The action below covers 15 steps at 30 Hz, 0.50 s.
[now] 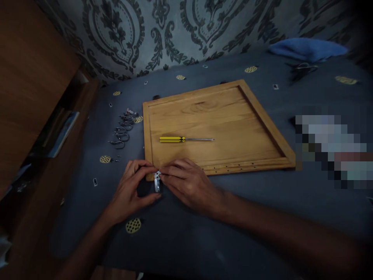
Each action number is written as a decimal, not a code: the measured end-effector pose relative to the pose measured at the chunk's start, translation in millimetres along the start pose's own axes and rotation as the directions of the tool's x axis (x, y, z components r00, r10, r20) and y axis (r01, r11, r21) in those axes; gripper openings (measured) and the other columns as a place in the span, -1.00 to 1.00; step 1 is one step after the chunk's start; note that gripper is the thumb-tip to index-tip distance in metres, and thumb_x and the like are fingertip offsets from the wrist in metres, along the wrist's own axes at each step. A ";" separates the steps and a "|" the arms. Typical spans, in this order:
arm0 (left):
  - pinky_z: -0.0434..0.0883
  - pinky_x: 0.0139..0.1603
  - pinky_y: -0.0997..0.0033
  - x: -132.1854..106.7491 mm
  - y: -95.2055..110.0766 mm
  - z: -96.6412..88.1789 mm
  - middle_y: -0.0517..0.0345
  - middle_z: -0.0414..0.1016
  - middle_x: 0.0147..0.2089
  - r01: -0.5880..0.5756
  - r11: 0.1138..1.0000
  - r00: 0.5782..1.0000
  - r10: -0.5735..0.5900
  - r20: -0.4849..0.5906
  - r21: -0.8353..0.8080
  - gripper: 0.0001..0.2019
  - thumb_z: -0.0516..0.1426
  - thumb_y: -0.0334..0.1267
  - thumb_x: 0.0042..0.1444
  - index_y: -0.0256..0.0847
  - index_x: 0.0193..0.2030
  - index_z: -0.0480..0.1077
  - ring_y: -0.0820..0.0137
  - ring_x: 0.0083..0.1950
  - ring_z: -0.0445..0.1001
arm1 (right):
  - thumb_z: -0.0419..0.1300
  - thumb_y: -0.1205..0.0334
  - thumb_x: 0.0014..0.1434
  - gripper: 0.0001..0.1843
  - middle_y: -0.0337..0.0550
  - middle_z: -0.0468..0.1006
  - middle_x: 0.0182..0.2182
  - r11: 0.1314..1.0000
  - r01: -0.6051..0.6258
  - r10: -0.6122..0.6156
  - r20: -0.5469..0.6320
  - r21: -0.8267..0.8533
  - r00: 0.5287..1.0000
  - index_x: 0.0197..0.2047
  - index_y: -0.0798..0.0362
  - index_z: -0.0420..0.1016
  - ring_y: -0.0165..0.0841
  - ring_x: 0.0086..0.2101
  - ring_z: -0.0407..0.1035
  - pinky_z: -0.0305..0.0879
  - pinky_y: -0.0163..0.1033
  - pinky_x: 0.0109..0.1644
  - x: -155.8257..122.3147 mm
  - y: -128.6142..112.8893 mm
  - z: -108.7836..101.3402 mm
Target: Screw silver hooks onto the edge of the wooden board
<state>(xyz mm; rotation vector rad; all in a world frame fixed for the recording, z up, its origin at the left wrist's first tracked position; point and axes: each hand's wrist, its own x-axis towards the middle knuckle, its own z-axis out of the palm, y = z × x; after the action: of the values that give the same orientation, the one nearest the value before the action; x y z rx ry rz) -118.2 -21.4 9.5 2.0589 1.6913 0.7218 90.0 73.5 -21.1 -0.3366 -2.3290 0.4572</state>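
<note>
A wooden board with a raised rim lies on a dark blue patterned cloth. A row of small holes runs along the board's near edge. On the board rests a screwdriver with a yellow handle, its tip to the right. At the board's near left corner, my left hand and my right hand both pinch a small silver metal hook. The fingers of both hands are closed around it.
Several metal hooks lie in a row left of the board, with small screws near them. A blue cloth and dark scissors lie at the far right. A wooden cabinet stands on the left.
</note>
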 end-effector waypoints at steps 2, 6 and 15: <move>0.42 0.18 0.16 0.6 -0.1 0.6 0.07 0.39 0.14 -0.003 1.000 1.000 0.003 -0.013 0.001 -0.56 0.36 -0.22 0.17 -0.01 0.17 0.40 0.18 0.18 0.39 | 0.16 0.38 0.43 -0.81 -0.05 0.70 -0.20 1.000 -0.002 0.002 0.002 0.016 1.000 -0.15 0.13 0.63 -0.23 -0.18 0.45 0.37 -0.09 -0.12 -0.1 0.4 -0.5; 0.42 0.15 0.16 1.6 -1.3 0.9 0.07 0.40 0.11 -0.021 1.000 0.999 0.021 -0.035 -0.004 -0.56 0.38 -0.17 0.16 -0.01 0.15 0.42 0.19 0.14 0.40 | 0.19 0.39 0.41 -0.84 -0.04 0.69 -0.17 0.996 -0.049 0.047 0.027 0.077 0.999 -0.11 0.09 0.64 -0.22 -0.15 0.46 0.41 -0.08 -0.06 0.9 1.2 -2.5; 0.41 0.16 0.19 2.4 -2.6 0.5 0.08 0.40 0.12 -0.050 0.999 0.998 0.049 -0.035 -0.007 -0.55 0.39 -0.13 0.18 0.01 0.17 0.41 0.20 0.16 0.39 | 0.14 0.40 0.43 -0.72 -0.05 0.66 -0.24 0.975 -0.120 0.129 -0.038 0.189 0.991 0.12 0.10 0.60 -0.22 -0.22 0.48 0.45 -0.06 -0.08 3.3 1.4 -2.6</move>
<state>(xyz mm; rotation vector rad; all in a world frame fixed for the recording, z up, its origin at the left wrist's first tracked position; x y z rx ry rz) -119.6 -18.5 8.0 2.1009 1.6583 0.7831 89.8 76.6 -17.9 -0.4000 -2.2037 0.7146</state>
